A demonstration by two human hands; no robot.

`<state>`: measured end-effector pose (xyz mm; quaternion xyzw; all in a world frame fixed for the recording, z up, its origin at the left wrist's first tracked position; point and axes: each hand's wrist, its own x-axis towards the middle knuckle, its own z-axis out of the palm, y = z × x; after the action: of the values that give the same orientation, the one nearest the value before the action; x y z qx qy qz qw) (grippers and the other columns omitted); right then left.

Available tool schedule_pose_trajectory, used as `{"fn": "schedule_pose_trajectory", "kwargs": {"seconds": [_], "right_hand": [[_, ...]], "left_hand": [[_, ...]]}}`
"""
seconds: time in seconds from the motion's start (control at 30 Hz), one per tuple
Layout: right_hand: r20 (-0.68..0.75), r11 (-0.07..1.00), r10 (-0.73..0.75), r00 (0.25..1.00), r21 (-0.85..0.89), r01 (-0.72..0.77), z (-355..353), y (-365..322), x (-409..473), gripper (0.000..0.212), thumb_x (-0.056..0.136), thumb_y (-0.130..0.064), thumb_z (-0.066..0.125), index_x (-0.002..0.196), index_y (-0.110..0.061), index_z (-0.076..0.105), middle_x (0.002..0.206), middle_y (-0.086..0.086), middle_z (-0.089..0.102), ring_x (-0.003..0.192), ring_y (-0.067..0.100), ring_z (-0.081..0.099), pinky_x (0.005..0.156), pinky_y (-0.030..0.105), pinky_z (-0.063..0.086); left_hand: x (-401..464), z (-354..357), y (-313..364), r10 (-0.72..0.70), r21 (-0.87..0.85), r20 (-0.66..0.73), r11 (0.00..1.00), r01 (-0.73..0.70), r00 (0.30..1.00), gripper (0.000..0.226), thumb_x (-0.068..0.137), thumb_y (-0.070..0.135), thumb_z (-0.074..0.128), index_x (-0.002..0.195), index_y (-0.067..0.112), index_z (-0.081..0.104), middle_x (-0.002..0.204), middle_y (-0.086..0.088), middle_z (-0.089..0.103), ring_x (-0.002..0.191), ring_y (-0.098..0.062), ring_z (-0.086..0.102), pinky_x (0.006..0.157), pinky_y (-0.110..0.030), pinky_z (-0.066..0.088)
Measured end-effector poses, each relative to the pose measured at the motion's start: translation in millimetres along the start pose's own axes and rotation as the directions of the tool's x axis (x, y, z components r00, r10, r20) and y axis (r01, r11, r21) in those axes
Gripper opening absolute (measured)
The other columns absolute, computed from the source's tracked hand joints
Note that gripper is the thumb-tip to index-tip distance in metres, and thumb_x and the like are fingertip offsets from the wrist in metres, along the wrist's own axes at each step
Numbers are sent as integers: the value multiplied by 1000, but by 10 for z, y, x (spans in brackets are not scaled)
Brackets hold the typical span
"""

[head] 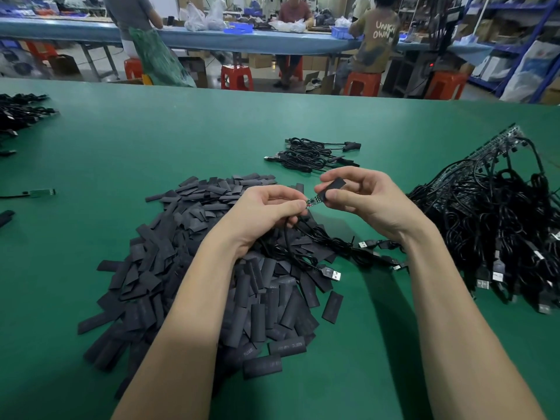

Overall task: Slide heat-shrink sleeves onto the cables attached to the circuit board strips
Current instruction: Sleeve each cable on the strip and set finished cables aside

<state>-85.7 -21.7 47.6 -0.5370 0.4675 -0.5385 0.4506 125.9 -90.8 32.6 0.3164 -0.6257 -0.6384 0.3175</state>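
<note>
Above the sleeve pile [212,268], left hand [266,213] pinches the board [313,200]; right hand [363,198] pinches a sleeve [330,189] at its tip.

Bare green table [151,140] lies open ahead; sleeve pile [188,268] and cable heap [491,225] flank the hands

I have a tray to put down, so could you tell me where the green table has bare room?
Bare green table lies beyond the sleeve pile, between the left-edge cables and the small cable bundle. The near right corner is free too. The right side under the big cable heap is crowded.
</note>
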Motion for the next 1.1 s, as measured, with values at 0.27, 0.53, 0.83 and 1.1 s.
{"fn": "schedule_pose_trajectory", "kwargs": {"seconds": [0.27, 0.53, 0.83, 1.1], "right_hand": [[102, 998, 24, 994, 60, -31, -40, -23, -58, 27, 81, -5, 69, 107, -7, 66, 105, 10, 76, 92, 16, 70, 85, 23, 55], [99, 990, -49, 994, 140, 35, 12, -81, -53, 21, 81, -4, 69, 102, -9, 67, 103, 9, 76, 96, 14, 70, 84, 23, 56], [52, 994, -80, 995, 81, 75, 93, -90, 22, 21, 74, -14, 81, 95, -17, 76, 104, 9, 76, 95, 18, 69, 85, 26, 56], [-52, 974, -2, 999, 226, 13, 224, 4, 86, 25, 72, -6, 78, 95, -9, 71, 92, 12, 75, 90, 17, 72, 81, 23, 57]], "left_hand": [[-19, -32, -7, -16, -22, 90, 1000, 18, 996, 11, 92, 5, 71, 91, 15, 77, 86, -7, 76, 66, -9, 64, 65, -17, 53], [-19, -5, 14, -27, -198, 100, 979, 46, 995, 9, 88, 7, 71, 93, 12, 76, 83, -5, 74, 67, -8, 62, 66, -18, 53], [-5, 20, 15, -61, -306, 92, 948, 86, 994, 12, 86, 7, 69, 97, 9, 70, 82, -5, 74, 64, -7, 63, 64, -18, 53], [25, 54, -11, 66, -187, -43, 980, -73, 997, 15, 92, 8, 71, 99, 12, 58, 82, -11, 77, 64, -14, 67, 63, -22, 55]]}}
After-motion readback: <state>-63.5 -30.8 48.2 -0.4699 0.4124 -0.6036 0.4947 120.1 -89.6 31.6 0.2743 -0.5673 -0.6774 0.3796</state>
